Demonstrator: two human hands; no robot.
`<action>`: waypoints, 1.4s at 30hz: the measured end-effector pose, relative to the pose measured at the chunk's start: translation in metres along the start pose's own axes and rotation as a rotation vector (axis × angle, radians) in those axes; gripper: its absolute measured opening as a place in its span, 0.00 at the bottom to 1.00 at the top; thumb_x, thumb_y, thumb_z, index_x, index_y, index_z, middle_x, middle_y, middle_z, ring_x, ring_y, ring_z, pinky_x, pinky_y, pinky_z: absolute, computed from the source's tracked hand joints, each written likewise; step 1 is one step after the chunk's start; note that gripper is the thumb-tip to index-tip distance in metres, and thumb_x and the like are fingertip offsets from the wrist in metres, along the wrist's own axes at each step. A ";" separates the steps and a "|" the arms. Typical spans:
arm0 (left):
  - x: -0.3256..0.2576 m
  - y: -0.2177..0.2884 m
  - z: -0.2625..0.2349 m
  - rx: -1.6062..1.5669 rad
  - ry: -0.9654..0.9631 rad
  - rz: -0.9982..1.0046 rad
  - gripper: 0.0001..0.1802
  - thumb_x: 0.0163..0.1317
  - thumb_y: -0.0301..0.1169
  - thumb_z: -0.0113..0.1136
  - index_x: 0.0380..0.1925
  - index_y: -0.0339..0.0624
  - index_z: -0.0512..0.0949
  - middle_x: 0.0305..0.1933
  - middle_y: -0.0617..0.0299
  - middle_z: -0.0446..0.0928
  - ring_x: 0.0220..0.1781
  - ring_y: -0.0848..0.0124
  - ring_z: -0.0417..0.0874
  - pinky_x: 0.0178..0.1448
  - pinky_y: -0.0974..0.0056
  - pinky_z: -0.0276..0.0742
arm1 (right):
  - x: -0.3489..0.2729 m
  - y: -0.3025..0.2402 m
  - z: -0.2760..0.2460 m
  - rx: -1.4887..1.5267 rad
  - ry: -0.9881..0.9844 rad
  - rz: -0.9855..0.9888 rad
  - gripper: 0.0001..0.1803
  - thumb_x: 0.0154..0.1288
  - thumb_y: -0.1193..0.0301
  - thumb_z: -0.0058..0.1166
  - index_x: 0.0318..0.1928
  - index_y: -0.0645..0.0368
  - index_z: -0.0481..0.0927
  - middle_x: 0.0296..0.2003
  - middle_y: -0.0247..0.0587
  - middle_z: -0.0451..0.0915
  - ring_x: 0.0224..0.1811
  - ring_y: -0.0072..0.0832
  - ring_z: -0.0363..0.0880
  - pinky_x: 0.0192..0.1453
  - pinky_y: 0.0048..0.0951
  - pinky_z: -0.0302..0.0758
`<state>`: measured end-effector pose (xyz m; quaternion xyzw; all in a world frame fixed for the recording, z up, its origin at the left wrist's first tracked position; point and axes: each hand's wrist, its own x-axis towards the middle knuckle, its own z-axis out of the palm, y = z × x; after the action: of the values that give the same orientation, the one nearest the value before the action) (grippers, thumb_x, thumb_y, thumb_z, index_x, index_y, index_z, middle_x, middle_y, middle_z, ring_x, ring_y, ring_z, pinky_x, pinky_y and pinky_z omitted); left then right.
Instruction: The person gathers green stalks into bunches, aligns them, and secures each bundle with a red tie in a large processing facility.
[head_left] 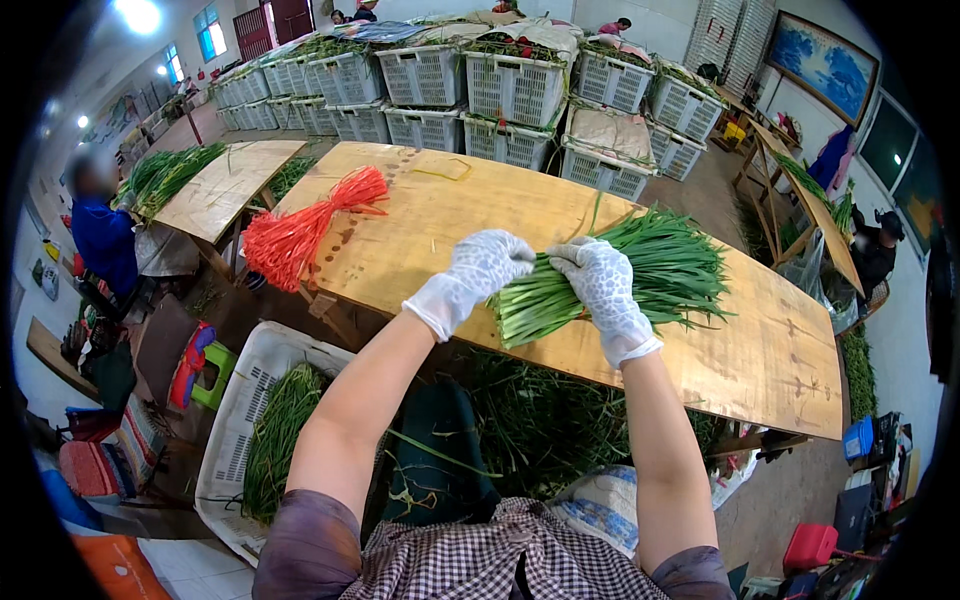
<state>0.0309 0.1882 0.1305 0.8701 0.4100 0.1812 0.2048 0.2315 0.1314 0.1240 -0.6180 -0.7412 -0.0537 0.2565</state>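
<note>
- Green, long-leaved stem bunch (pixel 640 262) lies near one o'clock from the person's chest, on a pale-brown plywood table (pixel 530 195).
- White-gloved right hand (pixel 600 283) grasps it from above; white-gloved left hand (pixel 485 268) curls its fingers beside the pale ends, grip unclear.
- Gathering looks well along; no tie shows.
- Loose green stems (pixel 283 440) remain in a white slotted plastic basket (pixel 234 435), ten o'clock, partly behind the left forearm (pixel 345 430).
- Red, thin strips (pixel 300 235) lie at eleven, apart from both hands.
- Whitish slotted crates (pixel 510 92) stand stacked at twelve.

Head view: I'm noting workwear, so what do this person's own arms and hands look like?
The left hand and right hand wear whitish gloves with a mottled grey pattern and plain, translucent-looking cuffs. The forearms are bare; short purplish sleeves show near the lower edge.
</note>
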 end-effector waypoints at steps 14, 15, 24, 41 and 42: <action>-0.008 0.029 0.063 0.350 0.267 0.327 0.26 0.61 0.44 0.59 0.55 0.41 0.76 0.57 0.54 0.77 0.58 0.57 0.75 0.64 0.55 0.69 | -0.076 0.009 0.043 0.907 0.427 0.699 0.19 0.58 0.69 0.68 0.49 0.60 0.82 0.31 0.34 0.82 0.31 0.19 0.76 0.38 0.23 0.75; -0.010 0.028 0.065 0.330 0.233 0.332 0.29 0.62 0.45 0.59 0.58 0.39 0.74 0.59 0.55 0.75 0.61 0.59 0.73 0.65 0.54 0.67 | -0.074 0.008 0.050 1.020 0.485 0.750 0.19 0.58 0.68 0.68 0.50 0.61 0.82 0.31 0.34 0.82 0.32 0.19 0.76 0.38 0.23 0.75; 0.005 0.044 0.060 0.475 0.026 0.126 0.52 0.40 0.48 0.73 0.65 0.39 0.64 0.60 0.49 0.74 0.61 0.55 0.74 0.62 0.57 0.71 | -0.042 0.067 0.017 -0.117 0.785 0.479 0.09 0.64 0.64 0.60 0.32 0.54 0.77 0.27 0.41 0.80 0.25 0.36 0.79 0.30 0.34 0.77; 0.045 0.011 0.016 0.098 -0.235 0.083 0.60 0.37 0.50 0.77 0.68 0.36 0.56 0.66 0.43 0.67 0.65 0.52 0.72 0.67 0.58 0.69 | -0.037 0.030 0.048 -0.047 0.147 0.444 0.11 0.52 0.62 0.62 0.30 0.53 0.76 0.34 0.40 0.78 0.37 0.40 0.80 0.39 0.44 0.75; 0.038 0.015 0.024 0.187 -0.170 0.045 0.61 0.37 0.49 0.77 0.69 0.35 0.56 0.66 0.43 0.67 0.65 0.51 0.71 0.66 0.57 0.69 | -0.041 0.032 0.045 -0.032 0.110 0.500 0.11 0.54 0.62 0.61 0.31 0.53 0.77 0.36 0.40 0.79 0.39 0.40 0.81 0.41 0.44 0.76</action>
<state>0.0747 0.2041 0.1234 0.9065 0.3868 0.0725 0.1529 0.2524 0.1198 0.0593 -0.7821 -0.5494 -0.0339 0.2920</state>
